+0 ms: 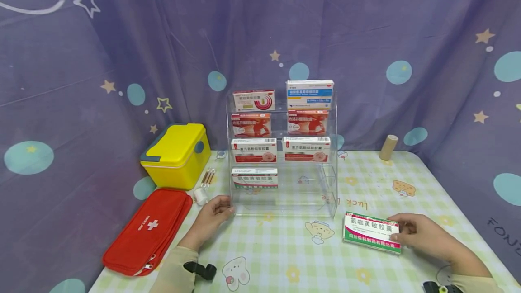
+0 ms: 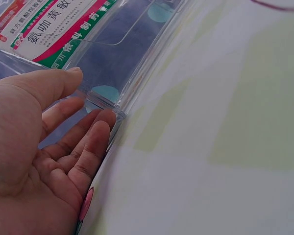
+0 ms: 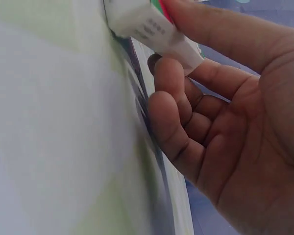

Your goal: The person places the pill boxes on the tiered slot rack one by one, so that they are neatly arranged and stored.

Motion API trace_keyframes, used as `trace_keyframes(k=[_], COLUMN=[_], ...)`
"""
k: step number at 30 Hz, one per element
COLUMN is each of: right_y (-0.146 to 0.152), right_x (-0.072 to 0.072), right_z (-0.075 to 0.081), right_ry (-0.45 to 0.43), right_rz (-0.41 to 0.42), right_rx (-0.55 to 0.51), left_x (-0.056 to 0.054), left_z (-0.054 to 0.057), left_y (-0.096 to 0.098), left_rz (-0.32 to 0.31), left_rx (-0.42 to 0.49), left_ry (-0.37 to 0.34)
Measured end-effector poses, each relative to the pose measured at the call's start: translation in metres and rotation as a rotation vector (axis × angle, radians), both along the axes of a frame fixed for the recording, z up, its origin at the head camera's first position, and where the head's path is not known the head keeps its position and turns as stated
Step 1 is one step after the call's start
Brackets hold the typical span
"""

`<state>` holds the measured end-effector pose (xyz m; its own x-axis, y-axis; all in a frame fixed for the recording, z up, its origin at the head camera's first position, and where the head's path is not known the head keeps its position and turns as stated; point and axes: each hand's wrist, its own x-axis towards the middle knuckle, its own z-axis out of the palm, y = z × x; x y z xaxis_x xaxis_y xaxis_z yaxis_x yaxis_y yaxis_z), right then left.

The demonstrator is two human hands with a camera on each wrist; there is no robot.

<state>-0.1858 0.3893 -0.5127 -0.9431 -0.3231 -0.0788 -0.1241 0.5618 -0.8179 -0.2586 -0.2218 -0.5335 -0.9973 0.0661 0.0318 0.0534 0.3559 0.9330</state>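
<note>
My right hand [image 1: 425,236] pinches a green, white and pink medicine box [image 1: 371,233] by its right end, thumb on the printed face. In the right wrist view the white end of the box [image 3: 159,32] shows between thumb and fingers, low over the tablecloth. A clear acrylic tiered rack [image 1: 301,209] stands mid-table. Beside its lower left corner rests my left hand [image 1: 211,218], fingers loosely bent and touching the rack's edge [image 2: 105,100]. On the rack's bottom tier, at left, sits a matching green and white medicine box [image 1: 254,178]; the right side of that tier holds nothing.
Upper tiers carry paired boxes, including a blue and white box [image 1: 310,95] and red boxes [image 1: 307,122]. Left of the rack are a yellow case [image 1: 179,153], a red first-aid pouch [image 1: 146,234] and a small white bottle [image 1: 201,196]. A beige roll [image 1: 388,147] stands at back right.
</note>
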Motion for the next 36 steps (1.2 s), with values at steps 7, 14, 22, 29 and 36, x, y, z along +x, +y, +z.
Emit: trace_keyframes(k=[7,14,22,29,36], right_y=[0.002,0.008,-0.007,-0.037,-0.098], right_x=[0.002,0.006,0.009,-0.004,-0.032], right_z=[0.005,0.012,0.059,0.119,0.151], right_ry=[0.05,0.099,0.359,0.679,0.808], right_rz=[-0.049,-0.144,-0.338,-0.419,-0.31], right_rx=[0.009,-0.042,-0.009,-0.091,-0.105], left_x=[0.007,0.005,0.003,0.001,0.002], left_z=[0.011,0.005,0.001,0.002,0.003], left_y=[0.007,0.0,-0.003,0.0,0.0], left_rz=[0.011,-0.035,-0.04,-0.024,-0.037], left_rx=[-0.008,0.009,0.015,0.014,0.013], left_ry=[-0.003,0.017,0.028,0.01,0.014])
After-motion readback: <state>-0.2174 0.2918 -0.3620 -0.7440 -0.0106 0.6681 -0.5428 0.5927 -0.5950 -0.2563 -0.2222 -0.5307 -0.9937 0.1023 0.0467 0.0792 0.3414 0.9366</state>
